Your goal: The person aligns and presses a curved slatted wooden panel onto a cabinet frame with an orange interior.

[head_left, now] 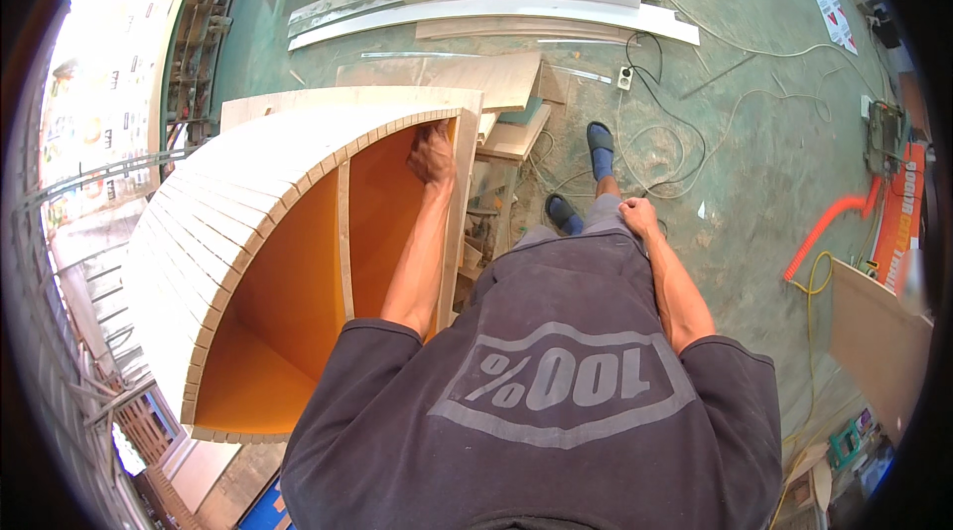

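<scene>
A large curved wooden shell (213, 183), built of narrow slats, stands at my left with its open side toward me. Its inside is orange, and an upright wooden divider (344, 242) splits it. My left hand (432, 154) reaches into the upper corner, fingers curled close to the straight wooden side board (460, 202). Whatever those fingers hold, if anything, is hidden. My right hand (638, 216) is closed in a loose fist against the grey shorts (604, 216) at my thigh. The inner side of that fist does not show.
Wooden boards (511, 83) are stacked just beyond the shell. Long white panels (496, 9) lie farther ahead. Cables and a white socket block (624, 78) cross the green floor by my feet. To the right are a coiled orange hose (829, 232) and a leaning board (874, 341).
</scene>
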{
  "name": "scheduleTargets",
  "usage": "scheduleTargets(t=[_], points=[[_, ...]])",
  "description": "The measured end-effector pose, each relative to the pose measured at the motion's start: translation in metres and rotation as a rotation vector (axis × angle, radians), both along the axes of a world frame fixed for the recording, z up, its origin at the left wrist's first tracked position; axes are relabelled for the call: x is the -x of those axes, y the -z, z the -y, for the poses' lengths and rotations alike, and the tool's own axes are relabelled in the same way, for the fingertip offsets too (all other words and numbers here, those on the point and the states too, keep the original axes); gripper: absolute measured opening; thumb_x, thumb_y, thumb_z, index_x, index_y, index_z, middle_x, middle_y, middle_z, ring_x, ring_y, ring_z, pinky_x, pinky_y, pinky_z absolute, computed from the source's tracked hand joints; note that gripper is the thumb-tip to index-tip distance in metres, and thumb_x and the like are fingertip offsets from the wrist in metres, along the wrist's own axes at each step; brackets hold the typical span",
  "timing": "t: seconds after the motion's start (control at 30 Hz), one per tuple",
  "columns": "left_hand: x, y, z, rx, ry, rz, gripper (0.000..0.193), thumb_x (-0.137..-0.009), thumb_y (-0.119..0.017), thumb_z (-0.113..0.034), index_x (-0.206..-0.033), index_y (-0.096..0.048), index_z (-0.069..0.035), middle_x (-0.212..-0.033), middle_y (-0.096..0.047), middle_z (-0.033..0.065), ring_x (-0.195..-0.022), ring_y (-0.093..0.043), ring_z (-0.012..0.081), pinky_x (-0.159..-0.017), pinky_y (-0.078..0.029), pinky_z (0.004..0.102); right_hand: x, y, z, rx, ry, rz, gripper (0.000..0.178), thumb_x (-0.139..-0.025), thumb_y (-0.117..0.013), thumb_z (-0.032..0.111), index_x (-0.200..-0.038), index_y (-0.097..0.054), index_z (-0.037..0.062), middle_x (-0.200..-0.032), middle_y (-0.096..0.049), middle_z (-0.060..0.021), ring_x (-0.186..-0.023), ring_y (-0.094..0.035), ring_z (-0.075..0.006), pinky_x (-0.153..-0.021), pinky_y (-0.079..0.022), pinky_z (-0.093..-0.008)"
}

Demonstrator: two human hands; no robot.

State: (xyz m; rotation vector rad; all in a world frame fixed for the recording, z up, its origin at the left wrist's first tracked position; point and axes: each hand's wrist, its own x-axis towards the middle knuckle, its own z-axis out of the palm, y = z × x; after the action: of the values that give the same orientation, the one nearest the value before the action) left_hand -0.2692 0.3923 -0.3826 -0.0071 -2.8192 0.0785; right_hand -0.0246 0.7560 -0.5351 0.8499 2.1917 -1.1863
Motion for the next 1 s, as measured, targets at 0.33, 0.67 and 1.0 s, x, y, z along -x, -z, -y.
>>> scheduleTargets(t=[0.33,0.67,1.0], points=[[-0.008,-0.023,-0.016,-0.718,-0.009,-0.044,0.022,-0.092,-0.055,-0.018,-0.102,-0.069,-0.004,-0.095,-0.070,0.0104,-0.088,-0.066,0.0302,-0.080,-0.052,0.0396,0.005,-0.003,-0.002,-0.011,-0.035,-0.040,0.032,-0.082,-0.065,0.028,-0.101,-0.073,0.0028,-0.097,-0.072,-0.0185,-0.094,-0.069,-0.0311,-0.085,-0.052,-0.0387],[0.026,-0.098,-0.070,-1.866,-0.551,0.078,0.067,-0.093,-0.055,-0.050,-0.129,-0.053,0.007,-0.130,-0.056,0.0138,-0.115,-0.055,0.0251,-0.097,-0.043,0.0373,0.003,0.000,-0.015,-0.045,-0.085,-0.071,0.033,-0.081,-0.066,0.028,-0.101,-0.074,0.0025,-0.093,-0.073,-0.0167,-0.090,-0.071,-0.0256,-0.082,-0.052,-0.0352],[0.017,-0.095,-0.067,-1.380,-0.509,0.146,0.069,-0.092,-0.050,-0.052,-0.120,-0.059,0.010,-0.126,-0.060,0.0232,-0.116,-0.058,0.0305,-0.097,-0.044,0.0393,0.015,0.003,-0.027,-0.031,-0.126,-0.077,0.033,-0.080,-0.065,0.027,-0.100,-0.074,0.0019,-0.091,-0.074,-0.0164,-0.087,-0.071,-0.0254,-0.081,-0.052,-0.0350]])
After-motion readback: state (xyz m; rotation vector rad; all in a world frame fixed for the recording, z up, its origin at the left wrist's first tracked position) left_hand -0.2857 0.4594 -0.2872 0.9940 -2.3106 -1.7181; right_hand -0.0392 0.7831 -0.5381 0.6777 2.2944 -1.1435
